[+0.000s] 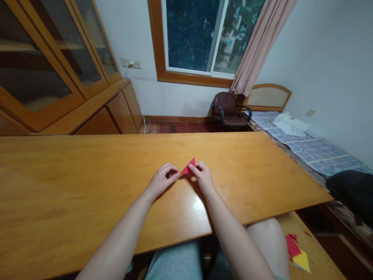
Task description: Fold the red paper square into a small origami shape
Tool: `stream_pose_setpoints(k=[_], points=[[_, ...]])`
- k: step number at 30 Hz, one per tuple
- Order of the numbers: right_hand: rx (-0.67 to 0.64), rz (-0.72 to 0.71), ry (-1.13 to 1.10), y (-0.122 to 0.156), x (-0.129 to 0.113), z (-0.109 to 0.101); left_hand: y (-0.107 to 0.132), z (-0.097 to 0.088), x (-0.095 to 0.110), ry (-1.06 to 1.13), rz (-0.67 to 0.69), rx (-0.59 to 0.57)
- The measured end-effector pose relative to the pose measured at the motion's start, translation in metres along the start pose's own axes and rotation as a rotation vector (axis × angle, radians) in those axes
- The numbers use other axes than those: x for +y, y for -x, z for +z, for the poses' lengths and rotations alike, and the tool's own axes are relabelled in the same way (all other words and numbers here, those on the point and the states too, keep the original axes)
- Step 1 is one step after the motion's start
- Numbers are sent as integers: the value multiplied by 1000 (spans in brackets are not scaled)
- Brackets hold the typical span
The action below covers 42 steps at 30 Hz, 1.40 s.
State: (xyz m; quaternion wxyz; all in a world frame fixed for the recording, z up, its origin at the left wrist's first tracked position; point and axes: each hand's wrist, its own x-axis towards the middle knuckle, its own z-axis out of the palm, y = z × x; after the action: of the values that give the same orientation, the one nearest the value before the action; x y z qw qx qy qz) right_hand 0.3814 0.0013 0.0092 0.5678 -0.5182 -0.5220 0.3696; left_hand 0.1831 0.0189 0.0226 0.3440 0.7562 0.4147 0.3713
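A small piece of red paper [188,167], folded into a triangle, is held just above the wooden table between my two hands. My right hand [203,177] grips its right side, with the thumb on the near face and the fingers behind. On the other side, my left hand [163,179] is closed in a pinch at the paper's lower left corner. The thumb and forefinger meet right at that tip, and the other fingers are curled. One pointed corner of the paper sticks up between the hands.
The long wooden table [87,182] spans the view. At lower right, red paper [292,245] and yellow paper [302,260] lie on a wooden seat beside my leg. Beyond are a brown armchair [229,109], a bed [314,149], a black bag [351,192] and a glass-fronted cabinet [81,95].
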Motion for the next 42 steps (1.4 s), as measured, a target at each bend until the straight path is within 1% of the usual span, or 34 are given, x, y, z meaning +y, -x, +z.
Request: stream_pose_setpoints(k=[3, 8, 10, 13, 20, 27, 36, 39, 42], points=[[-26, 1, -1, 0, -2, 1, 1, 4, -4, 66, -10, 2], [-113, -39, 70, 1, -5, 3, 3, 6, -5, 0, 13, -80], [-116, -49, 78, 1, -4, 3, 3, 6, -3, -33, 26, -98], [-112, -52, 77, 0, -4, 3, 3, 5, -1, -60, 46, -93], [-72, -21, 95, 1, -7, 3, 2, 5, 0, -115, 79, -98], [-121, -55, 126, 1, -5, 3, 2, 2, 0, -128, 66, -86], [-133, -97, 140, 2, -5, 6, 2, 0, 1, -127, 76, -53], [-158, -95, 122, 3, -8, 7, 1, -1, 1, -117, 61, -29], [-178, -102, 163, 3, -10, 7, 2, -1, 0, -97, 20, 19]])
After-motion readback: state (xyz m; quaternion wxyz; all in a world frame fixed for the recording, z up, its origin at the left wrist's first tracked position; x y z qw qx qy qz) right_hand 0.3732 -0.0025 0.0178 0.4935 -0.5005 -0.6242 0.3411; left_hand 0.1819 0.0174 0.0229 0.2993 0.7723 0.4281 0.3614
